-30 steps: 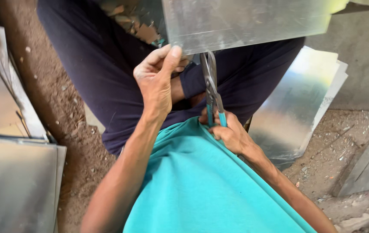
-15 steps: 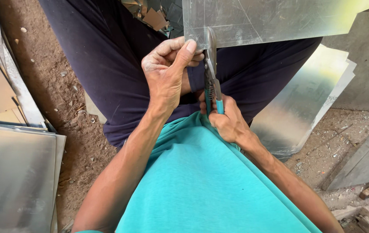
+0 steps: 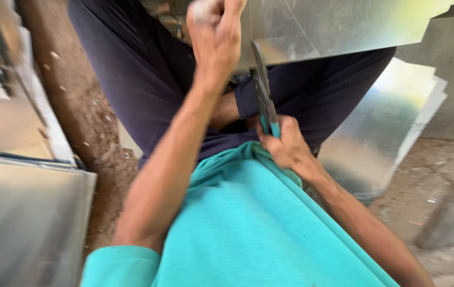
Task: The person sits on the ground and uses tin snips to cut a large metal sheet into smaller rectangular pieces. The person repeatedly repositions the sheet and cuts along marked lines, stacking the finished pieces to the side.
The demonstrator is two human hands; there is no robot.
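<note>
A shiny metal sheet [image 3: 344, 24] lies across my lap at the top of the head view. My left hand [image 3: 215, 29] is blurred and closed on the sheet's near edge, at its left part. My right hand [image 3: 285, 146] grips the teal handles of a pair of tin snips [image 3: 263, 90]. The snips' dark blades point up and meet the sheet's edge just right of my left hand. I sit in dark trousers and a teal shirt.
More metal sheets are stacked at the left [image 3: 25, 212] and one leans at the right [image 3: 386, 122]. Bare dirt ground [image 3: 78, 106] lies between my legs and the left stack. Rubble shows at the lower right.
My left hand has moved up and away along the sheet's edge, and the view has shifted closer. The snips and my right hand stay at the sheet's edge.
</note>
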